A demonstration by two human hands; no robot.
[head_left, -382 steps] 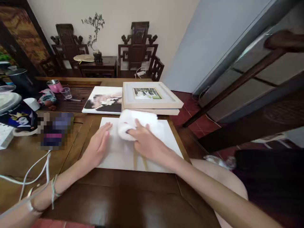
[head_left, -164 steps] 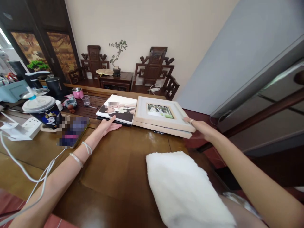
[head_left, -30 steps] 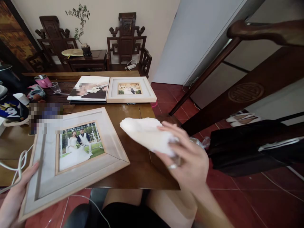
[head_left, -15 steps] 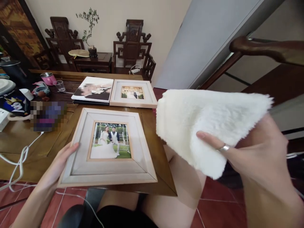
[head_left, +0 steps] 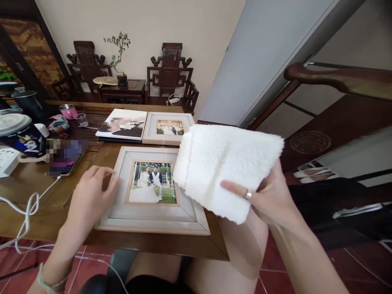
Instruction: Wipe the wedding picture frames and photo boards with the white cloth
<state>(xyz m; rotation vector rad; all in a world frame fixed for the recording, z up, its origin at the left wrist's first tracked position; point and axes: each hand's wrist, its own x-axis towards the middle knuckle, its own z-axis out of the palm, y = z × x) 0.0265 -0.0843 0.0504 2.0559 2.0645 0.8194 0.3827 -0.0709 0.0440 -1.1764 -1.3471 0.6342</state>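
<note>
A picture frame with a pale wide border and a wedding photo lies face up near the table's front corner. My left hand is at its left edge, fingers loosely curved with a gap between thumb and forefinger; the fingertips look to be touching the border. My right hand grips a folded white fluffy cloth, thumb on top and the other fingers hidden underneath. The cloth's left part overlaps the frame's right side in view; whether it touches the frame I cannot tell.
Behind stand a second framed photo and a photo panel, side by side. To the left are a phone on a white cable, a pink mug and a small glass. A wooden chair is at right.
The frame has gone from tilted up in my left hand to flat on the table. My left hand has loosened its hold. The cloth has moved left with my right hand, over the frame.
</note>
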